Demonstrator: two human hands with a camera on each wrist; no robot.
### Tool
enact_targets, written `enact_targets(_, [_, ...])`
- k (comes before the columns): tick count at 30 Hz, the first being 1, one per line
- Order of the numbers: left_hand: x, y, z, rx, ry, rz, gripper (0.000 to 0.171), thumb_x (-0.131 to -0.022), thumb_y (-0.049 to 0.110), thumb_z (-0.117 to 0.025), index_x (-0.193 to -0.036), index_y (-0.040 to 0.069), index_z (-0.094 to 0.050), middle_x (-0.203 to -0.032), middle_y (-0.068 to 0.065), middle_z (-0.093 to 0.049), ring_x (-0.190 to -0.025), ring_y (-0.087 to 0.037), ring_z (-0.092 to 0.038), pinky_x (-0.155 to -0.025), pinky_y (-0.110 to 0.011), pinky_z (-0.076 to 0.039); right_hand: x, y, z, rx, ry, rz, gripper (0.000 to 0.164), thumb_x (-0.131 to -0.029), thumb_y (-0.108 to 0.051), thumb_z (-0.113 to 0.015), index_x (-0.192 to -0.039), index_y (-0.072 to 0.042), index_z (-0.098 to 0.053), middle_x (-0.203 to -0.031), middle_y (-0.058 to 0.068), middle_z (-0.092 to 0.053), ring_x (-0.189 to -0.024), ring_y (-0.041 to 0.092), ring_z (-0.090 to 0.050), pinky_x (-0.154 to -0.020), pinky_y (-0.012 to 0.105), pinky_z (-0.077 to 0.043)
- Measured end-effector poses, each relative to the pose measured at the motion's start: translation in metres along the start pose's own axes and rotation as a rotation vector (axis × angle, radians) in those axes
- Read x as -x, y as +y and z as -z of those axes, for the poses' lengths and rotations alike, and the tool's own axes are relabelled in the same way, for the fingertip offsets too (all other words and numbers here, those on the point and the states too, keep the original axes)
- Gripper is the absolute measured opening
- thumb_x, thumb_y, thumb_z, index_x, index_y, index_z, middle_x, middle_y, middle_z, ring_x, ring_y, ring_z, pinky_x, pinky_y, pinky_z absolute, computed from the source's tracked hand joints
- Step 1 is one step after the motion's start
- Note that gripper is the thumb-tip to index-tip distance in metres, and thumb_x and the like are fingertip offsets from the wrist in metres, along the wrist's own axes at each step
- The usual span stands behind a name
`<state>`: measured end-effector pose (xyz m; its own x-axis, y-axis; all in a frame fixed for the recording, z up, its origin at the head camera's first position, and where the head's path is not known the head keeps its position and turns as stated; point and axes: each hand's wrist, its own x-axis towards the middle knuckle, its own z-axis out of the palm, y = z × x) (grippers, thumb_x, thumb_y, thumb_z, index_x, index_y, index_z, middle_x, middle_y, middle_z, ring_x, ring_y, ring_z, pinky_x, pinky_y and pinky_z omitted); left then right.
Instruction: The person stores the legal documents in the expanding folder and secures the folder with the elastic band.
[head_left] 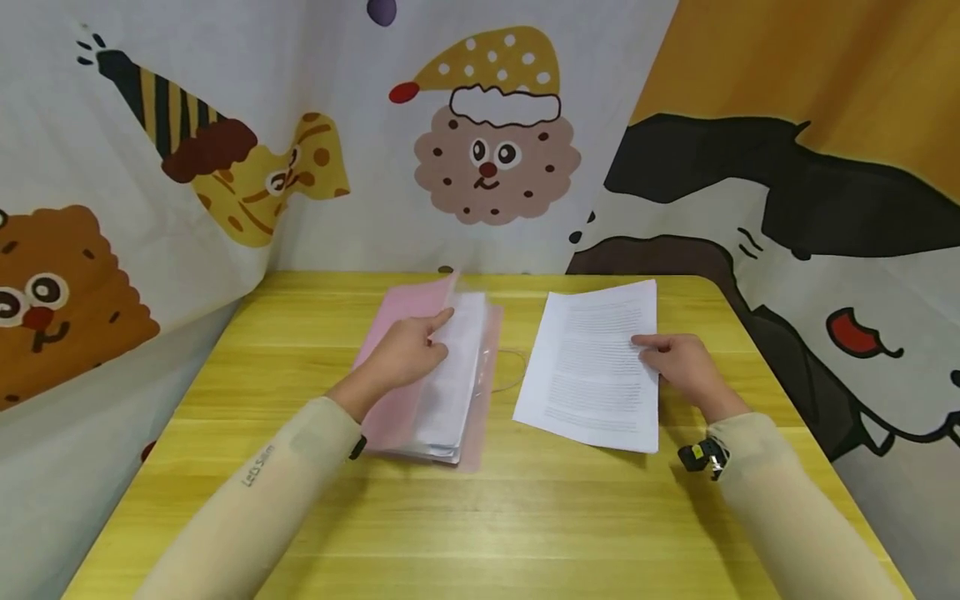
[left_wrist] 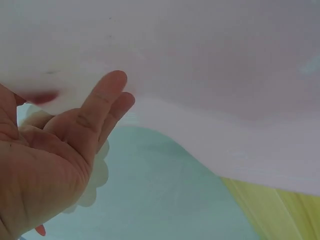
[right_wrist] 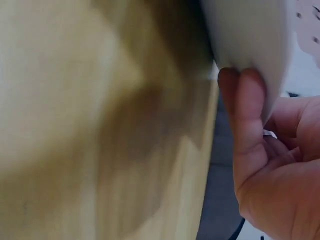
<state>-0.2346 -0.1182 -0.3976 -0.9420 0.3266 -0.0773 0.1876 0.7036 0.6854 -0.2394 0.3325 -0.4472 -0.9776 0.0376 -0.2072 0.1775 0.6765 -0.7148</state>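
On the table lies a pink translucent folder (head_left: 393, 417) with a stack of white pages (head_left: 450, 400) inside, its cover partly lifted. My left hand (head_left: 405, 354) holds that cover near its upper right edge. In the left wrist view the left hand (left_wrist: 55, 155) has the pale cover between its fingers, and a reddish fingertip shows blurred through it. To the right of the folder, my right hand (head_left: 678, 367) pinches the right edge of white printed paper (head_left: 592, 367), raised off the table. The right wrist view shows the right hand (right_wrist: 270, 160) gripping it; how many sheets, I cannot tell.
A thin elastic loop (head_left: 512, 371) sticks out from the folder's right side. The yellow wood-grain table (head_left: 525, 525) extends toward me. A cartoon-printed curtain (head_left: 360, 225) hangs behind the table and along both sides.
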Motion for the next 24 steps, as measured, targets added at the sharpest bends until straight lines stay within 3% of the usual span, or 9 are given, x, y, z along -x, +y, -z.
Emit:
enact_targets(3, [0.001, 0.002, 0.001, -0.028, -0.003, -0.015, 0.072, -0.096, 0.013, -0.052, -0.167, 0.019, -0.039, -0.054, 0.011, -0.025, -0.051, -0.009, -0.024, -0.048, -0.024, -0.027, 0.005, 0.0, 0.01, -0.151, -0.012, 0.004, 0.047, -0.109, -0.024, -0.06, -0.152, -0.003, -0.06, -0.143, 0.025, -0.063, -0.085, 0.008, -0.068, -0.072, 0.026, -0.06])
enact_targets(5, [0.002, 0.003, 0.002, -0.038, -0.003, -0.028, 0.072, -0.096, 0.013, -0.051, -0.167, 0.019, -0.039, -0.054, 0.01, -0.025, -0.05, -0.01, -0.024, -0.048, -0.024, -0.026, 0.006, -0.002, 0.013, -0.273, -0.055, 0.007, 0.051, -0.109, -0.025, -0.061, -0.154, -0.003, -0.056, -0.142, 0.017, -0.065, -0.091, 0.004, -0.071, -0.078, 0.025, -0.063])
enact_targets(8, [0.002, 0.004, 0.003, -0.04, -0.004, -0.038, 0.072, -0.095, 0.013, -0.051, -0.166, 0.018, -0.04, -0.054, 0.01, -0.025, -0.051, -0.01, -0.022, -0.048, -0.025, -0.025, 0.006, -0.01, 0.012, -0.422, -0.145, 0.006, 0.055, -0.108, -0.023, -0.063, -0.157, 0.0, -0.051, -0.129, -0.001, -0.072, -0.095, 0.006, -0.075, -0.081, 0.027, -0.064])
enact_targets(11, [0.004, 0.002, 0.003, -0.043, -0.001, -0.049, 0.071, -0.095, 0.013, -0.05, -0.166, 0.017, -0.041, -0.054, 0.01, -0.025, -0.052, -0.01, -0.022, -0.049, -0.025, -0.025, 0.003, -0.028, 0.0, -0.488, -0.23, 0.023, 0.056, -0.107, -0.019, -0.065, -0.157, 0.002, -0.05, -0.116, -0.013, -0.074, -0.096, 0.009, -0.075, -0.08, 0.029, -0.064])
enact_targets(13, [0.004, 0.0, 0.001, -0.044, 0.005, -0.057, 0.07, -0.096, 0.014, -0.051, -0.165, 0.016, -0.041, -0.054, 0.01, -0.024, -0.052, -0.01, -0.022, -0.049, -0.025, -0.025, 0.002, -0.041, -0.01, -0.493, -0.269, 0.042, 0.055, -0.106, -0.018, -0.066, -0.155, 0.003, -0.052, -0.119, -0.009, -0.074, -0.095, 0.011, -0.076, -0.08, 0.029, -0.063])
enact_targets(16, [0.004, -0.003, -0.002, -0.037, 0.014, -0.069, 0.07, -0.096, 0.014, -0.051, -0.165, 0.016, -0.041, -0.056, 0.007, -0.027, -0.052, -0.01, -0.024, -0.049, -0.025, -0.026, -0.003, -0.057, -0.024, -0.482, -0.316, 0.069, 0.053, -0.105, -0.017, -0.068, -0.152, 0.003, -0.056, -0.135, 0.008, -0.07, -0.096, 0.012, -0.076, -0.081, 0.029, -0.063])
enact_targets(19, [0.004, -0.004, -0.006, -0.032, 0.016, -0.079, 0.07, -0.095, 0.013, -0.052, -0.165, 0.015, -0.043, -0.062, 0.002, -0.042, -0.053, -0.011, -0.024, -0.049, -0.026, -0.026, -0.007, -0.067, -0.036, -0.469, -0.332, 0.076, 0.05, -0.105, -0.015, -0.067, -0.151, 0.002, -0.059, -0.15, 0.023, -0.06, -0.097, 0.012, -0.076, -0.081, 0.029, -0.063])
enact_targets(24, [0.004, -0.002, -0.011, -0.058, 0.0, -0.056, 0.069, -0.096, 0.015, -0.053, -0.164, 0.018, -0.045, -0.064, 0.002, -0.038, -0.053, -0.011, -0.023, -0.049, -0.026, -0.024, -0.014, -0.073, -0.05, -0.459, -0.311, 0.06, 0.048, -0.104, -0.014, -0.067, -0.149, 0.0, -0.061, -0.157, 0.024, -0.055, -0.093, 0.009, -0.072, -0.078, 0.026, -0.06])
